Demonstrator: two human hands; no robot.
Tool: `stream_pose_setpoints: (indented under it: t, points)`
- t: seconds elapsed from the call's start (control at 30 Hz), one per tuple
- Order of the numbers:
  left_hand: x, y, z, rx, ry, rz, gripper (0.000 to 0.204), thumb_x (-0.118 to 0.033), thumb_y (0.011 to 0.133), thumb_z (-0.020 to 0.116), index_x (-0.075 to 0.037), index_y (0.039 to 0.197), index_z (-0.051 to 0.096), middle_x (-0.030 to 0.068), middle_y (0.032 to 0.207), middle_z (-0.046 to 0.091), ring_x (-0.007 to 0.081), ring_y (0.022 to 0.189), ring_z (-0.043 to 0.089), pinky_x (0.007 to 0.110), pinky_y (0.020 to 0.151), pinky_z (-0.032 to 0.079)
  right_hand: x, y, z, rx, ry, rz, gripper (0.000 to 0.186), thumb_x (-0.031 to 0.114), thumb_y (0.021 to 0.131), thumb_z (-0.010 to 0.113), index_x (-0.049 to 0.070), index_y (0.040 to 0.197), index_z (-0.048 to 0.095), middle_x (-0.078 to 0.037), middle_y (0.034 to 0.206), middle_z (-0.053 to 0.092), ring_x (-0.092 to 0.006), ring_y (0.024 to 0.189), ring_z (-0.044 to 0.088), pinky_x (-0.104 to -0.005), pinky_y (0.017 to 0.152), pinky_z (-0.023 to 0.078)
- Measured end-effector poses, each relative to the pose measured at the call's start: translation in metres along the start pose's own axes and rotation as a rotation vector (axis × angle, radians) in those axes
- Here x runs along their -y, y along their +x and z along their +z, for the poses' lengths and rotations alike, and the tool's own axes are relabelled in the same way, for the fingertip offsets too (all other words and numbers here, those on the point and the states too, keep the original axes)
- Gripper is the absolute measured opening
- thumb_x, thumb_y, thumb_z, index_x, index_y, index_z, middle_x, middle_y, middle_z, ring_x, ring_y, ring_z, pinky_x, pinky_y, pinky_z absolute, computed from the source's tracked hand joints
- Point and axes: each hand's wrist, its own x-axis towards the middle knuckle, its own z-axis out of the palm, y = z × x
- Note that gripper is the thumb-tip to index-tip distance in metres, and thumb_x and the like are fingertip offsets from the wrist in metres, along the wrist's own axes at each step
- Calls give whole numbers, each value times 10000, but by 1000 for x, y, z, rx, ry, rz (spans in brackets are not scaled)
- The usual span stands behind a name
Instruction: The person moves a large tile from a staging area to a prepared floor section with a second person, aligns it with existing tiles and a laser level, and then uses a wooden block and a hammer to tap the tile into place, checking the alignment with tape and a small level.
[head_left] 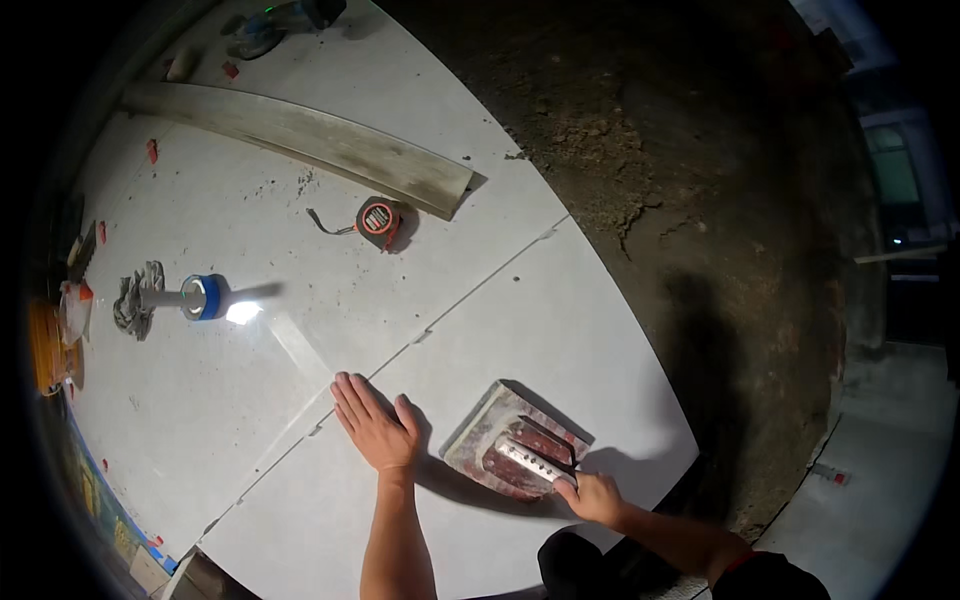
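My left hand (378, 425) lies flat with its fingers outstretched on a large pale tile (480, 330). Its fingertips rest close to the narrow joint running diagonally between this tile and the one beyond it. Wrapped round the end of a grey handle, my right hand (596, 497) grips a square hand float (500, 447) with a worn, red-and-whitish back. The float is slightly tilted and casts a shadow over the tile; whether its face touches the surface, I cannot tell. Small tabs (423, 336) stick up along the joint.
On the far tile lie a tape measure (378, 222), a long metal straightedge (300, 135), a lit flashlight (205, 297) and a crumpled grey glove (138, 300). A power tool (255, 35) stands at the top. Bare dark soil (640, 180) borders the tiles on the right.
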Motion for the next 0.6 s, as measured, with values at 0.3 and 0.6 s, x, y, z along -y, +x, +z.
stream_pose_setpoints:
  t: [0.3, 0.6]
  points:
    - [3, 5, 4, 6, -38, 12, 700, -325, 915, 510, 55, 1458, 285, 263, 1564, 244, 471, 1451, 203, 564, 1168, 156, 0, 7, -10, 122, 102, -11, 435, 500, 943, 535, 100, 1034, 678, -194, 722, 669, -421, 700, 661, -517, 611, 519]
    - [3, 6, 4, 31, -50, -3, 701, -313, 891, 532, 52, 1440, 297, 280, 1554, 254, 482, 1446, 208, 572, 1164, 152, 9, 4, -7, 139, 117, 45, 437, 453, 969, 506, 65, 1079, 674, -194, 629, 621, -427, 627, 632, -532, 585, 489]
